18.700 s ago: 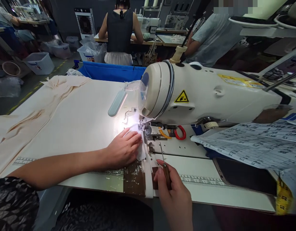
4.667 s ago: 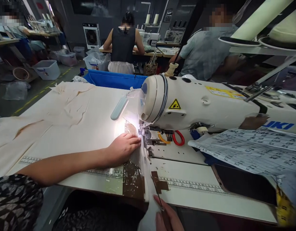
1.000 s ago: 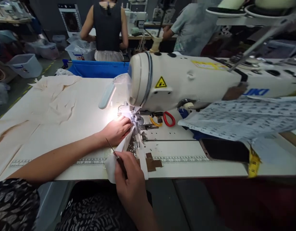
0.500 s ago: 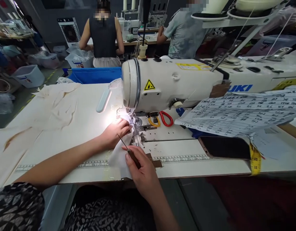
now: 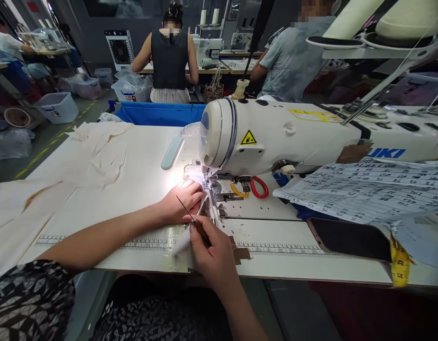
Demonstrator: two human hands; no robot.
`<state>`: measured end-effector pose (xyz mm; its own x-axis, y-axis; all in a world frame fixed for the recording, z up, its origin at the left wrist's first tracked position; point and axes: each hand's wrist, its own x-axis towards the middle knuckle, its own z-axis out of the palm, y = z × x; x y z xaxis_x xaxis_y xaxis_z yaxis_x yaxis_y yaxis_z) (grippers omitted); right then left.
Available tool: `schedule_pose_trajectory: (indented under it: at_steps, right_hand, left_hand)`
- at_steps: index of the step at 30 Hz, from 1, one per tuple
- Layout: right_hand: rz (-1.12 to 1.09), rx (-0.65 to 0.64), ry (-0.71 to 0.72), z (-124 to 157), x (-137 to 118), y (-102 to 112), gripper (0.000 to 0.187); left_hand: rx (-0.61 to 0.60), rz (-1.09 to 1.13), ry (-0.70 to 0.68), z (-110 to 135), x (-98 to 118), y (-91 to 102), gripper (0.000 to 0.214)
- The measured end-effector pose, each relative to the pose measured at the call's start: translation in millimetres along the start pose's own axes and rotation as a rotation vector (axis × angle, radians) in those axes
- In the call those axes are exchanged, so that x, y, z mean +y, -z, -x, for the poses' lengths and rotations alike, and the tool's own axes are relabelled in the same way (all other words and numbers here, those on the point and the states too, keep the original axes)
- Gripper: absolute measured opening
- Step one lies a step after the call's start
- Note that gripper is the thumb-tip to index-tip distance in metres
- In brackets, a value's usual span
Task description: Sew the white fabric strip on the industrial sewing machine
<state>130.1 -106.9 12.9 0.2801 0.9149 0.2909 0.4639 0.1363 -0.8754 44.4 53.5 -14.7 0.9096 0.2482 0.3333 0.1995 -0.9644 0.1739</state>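
My left hand [image 5: 181,202] lies beside the lit needle area of a white sewing machine [image 5: 265,137], its fingers closed and pressed on a piece of white fabric [image 5: 183,248]. The fabric runs from under those fingers down toward the table's front edge, partly behind my other hand. In my right hand [image 5: 215,251], closed around its dark brown handle, is an awl [image 5: 184,206]. Its thin metal point slants up and left, in front of my left hand. The fabric's edge at the needle is hidden by my left fingers.
Cream fabric pieces [image 5: 98,151] spread over the table's left side. A pale blue case [image 5: 172,152] lies behind my left hand. To the right are red-handled scissors [image 5: 259,187], a printed sheet [image 5: 364,189], a phone [image 5: 349,239] and a yellow tape measure [image 5: 400,263]. Co-workers sit beyond.
The view has swung left, so the machine and table appear farther right and lower. Less of the white fabric shows between my hands. Both hands keep their hold.
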Motion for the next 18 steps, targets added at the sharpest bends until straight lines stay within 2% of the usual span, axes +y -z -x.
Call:
schedule_pose_trajectory:
  at_steps: [4,9,12,15,18]
  right_hand:
    - [-0.002,0.056,0.115,2,-13,-2,0.023]
    - [0.051,0.061,0.269,5,-26,-2,0.030]
    - [0.091,0.061,0.325,13,-25,2,0.030]
    - [0.128,0.069,0.310,27,-15,7,0.030]
    - [0.228,0.164,0.160,37,5,11,0.026]
  left_hand:
    - [-0.021,-0.026,0.033,-5,2,1.9,0.028]
    - [-0.127,-0.114,0.197,-19,9,6.9,0.020]
    - [-0.065,-0.029,0.224,-22,9,10.1,0.021]
    - [0.032,0.098,0.279,-19,5,9.0,0.020]
    - [0.084,0.327,0.356,-16,-1,4.7,0.016]
